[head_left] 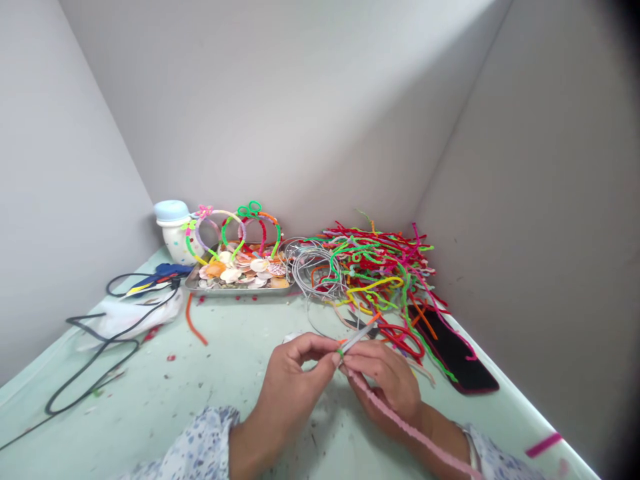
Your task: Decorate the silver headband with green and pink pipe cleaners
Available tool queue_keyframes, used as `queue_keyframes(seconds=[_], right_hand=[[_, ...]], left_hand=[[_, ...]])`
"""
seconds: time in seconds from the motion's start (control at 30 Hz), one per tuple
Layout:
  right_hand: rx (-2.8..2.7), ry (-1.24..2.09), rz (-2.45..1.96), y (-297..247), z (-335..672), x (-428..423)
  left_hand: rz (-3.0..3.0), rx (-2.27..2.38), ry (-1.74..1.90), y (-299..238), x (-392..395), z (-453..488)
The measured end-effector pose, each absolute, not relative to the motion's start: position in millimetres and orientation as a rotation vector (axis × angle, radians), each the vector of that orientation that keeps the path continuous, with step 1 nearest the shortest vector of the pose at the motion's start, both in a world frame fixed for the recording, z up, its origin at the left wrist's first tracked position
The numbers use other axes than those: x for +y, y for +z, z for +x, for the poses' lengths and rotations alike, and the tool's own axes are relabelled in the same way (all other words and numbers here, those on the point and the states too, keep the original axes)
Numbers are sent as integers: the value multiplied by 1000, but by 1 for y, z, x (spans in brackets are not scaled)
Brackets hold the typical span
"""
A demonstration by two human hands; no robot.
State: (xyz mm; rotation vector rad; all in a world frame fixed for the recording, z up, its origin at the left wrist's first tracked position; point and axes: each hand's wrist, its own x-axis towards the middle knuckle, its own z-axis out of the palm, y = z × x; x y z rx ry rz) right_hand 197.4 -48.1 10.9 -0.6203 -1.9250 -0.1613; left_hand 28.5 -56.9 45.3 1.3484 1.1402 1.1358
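My left hand [293,390] pinches with thumb and forefinger at a small green bit, where an orange tip also shows. Close against it, my right hand [393,383] has its fingers curled round the same spot. From that joint a long pink pipe cleaner [405,427] runs down across my right palm and wrist to the lower edge. A thin grey strip [359,337] sticks up from between the fingers, with an orange piece near its top end. Fingers hide how these pieces join. Just beyond are red-handled scissors [405,341].
A metal tray [240,291] of shells carries several pipe-cleaner headbands. Beside it lie a wire coil [316,272] and a heap of coloured pipe cleaners [380,257]. At right is a black mat [465,367]; at left, a lidded jar [173,230] and a black cable [107,340].
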Motion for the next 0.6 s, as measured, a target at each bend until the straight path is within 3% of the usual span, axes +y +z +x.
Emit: queue_keyframes(seconds=[0.6], right_hand=[[-1882, -188, -713, 10, 201, -51]], left_hand=[[1814, 1110, 1285, 44, -60, 25]])
